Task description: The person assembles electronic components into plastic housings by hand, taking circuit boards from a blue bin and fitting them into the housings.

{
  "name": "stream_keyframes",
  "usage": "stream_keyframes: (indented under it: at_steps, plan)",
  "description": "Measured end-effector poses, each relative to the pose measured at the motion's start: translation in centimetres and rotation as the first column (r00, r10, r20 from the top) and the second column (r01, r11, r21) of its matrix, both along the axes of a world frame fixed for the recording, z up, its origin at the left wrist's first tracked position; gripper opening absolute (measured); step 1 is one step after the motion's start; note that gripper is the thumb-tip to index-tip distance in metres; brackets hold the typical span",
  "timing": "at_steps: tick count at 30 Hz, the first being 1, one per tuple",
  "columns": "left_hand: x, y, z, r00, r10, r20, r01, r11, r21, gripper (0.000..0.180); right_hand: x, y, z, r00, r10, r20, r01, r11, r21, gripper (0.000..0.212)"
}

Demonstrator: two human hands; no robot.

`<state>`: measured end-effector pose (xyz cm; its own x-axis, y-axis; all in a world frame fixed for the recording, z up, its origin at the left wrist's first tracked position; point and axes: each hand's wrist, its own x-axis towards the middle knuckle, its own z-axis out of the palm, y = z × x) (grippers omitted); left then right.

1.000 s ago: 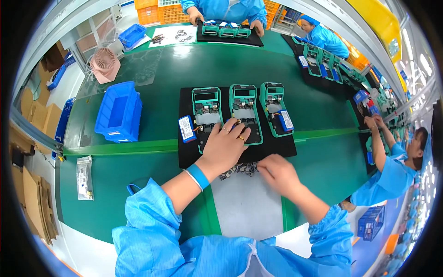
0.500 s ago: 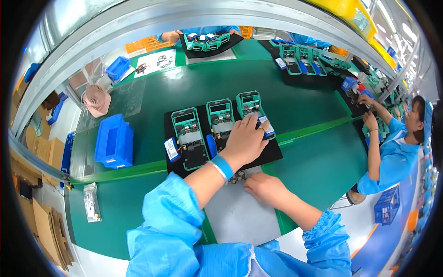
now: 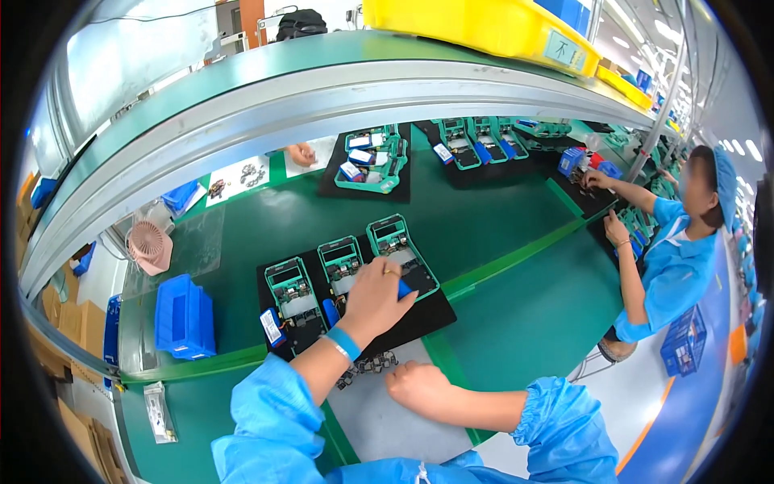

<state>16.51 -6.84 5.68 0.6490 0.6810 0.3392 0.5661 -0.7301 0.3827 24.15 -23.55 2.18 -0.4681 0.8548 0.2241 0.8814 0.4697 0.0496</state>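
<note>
Three green plastic housings with circuit parts inside lie in a row on a black mat [image 3: 435, 317]: a left housing [image 3: 292, 294], a middle housing [image 3: 339, 256] and a right housing [image 3: 391, 230]. My left hand [image 3: 375, 302] is over the middle and right ones, its fingers closed on a blue battery pack [image 3: 405, 289] seen edge-on. Another blue battery pack [image 3: 272, 327] with a white label lies by the left housing. My right hand [image 3: 419, 389] is closed above a grey sheet [image 3: 387, 427], beside a pile of small metal parts [image 3: 371, 363]; its fingertips are hidden.
A blue bin [image 3: 184, 319], a pink fan [image 3: 149, 246] and a clear bag [image 3: 160, 411] are at the left. Across the bench, more housings [image 3: 371, 161] lie near another person's hand [image 3: 302, 153]. A co-worker [image 3: 669, 242] works at the right. A metal beam [image 3: 322, 93] spans above.
The view has tilted upward. My left hand has turned the blue battery pack from label-up to edge-on. My right hand's fingers have curled in and moved off the metal parts.
</note>
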Motion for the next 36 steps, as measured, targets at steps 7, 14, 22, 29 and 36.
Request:
stream_keyframes:
  at_steps: [7,14,22,29,36]
  plan:
    - [0.5,-0.8,-1.8,0.999,-0.034,-0.039,0.042,0.972,0.229,0.075,2.6,1.2,2.2,0.997,-0.005,-0.083,-0.02,0.955,-0.296,0.008]
    - [1.2,-0.2,-3.8,0.981,0.002,-0.196,0.033,0.984,0.178,0.062,9.6,3.7,7.9,0.871,-0.189,-0.453,0.121,0.977,-0.176,0.012]
    - [0.7,-1.7,-3.2,0.992,-0.044,-0.121,0.066,0.98,0.187,0.059,12.5,13.4,3.2,0.925,0.018,-0.38,0.104,0.949,0.297,0.006]
    - [0.3,-2.0,-3.5,0.996,-0.048,-0.074,0.059,0.984,0.166,0.061,12.2,17.6,1.6,0.993,0.094,-0.075,-0.063,0.938,0.342,0.01]
    - [0.3,-1.9,-3.5,0.999,-0.035,-0.034,0.04,0.987,0.157,0.061,12.3,18.5,2.3,0.977,0.158,0.142,-0.194,0.936,0.295,0.012]
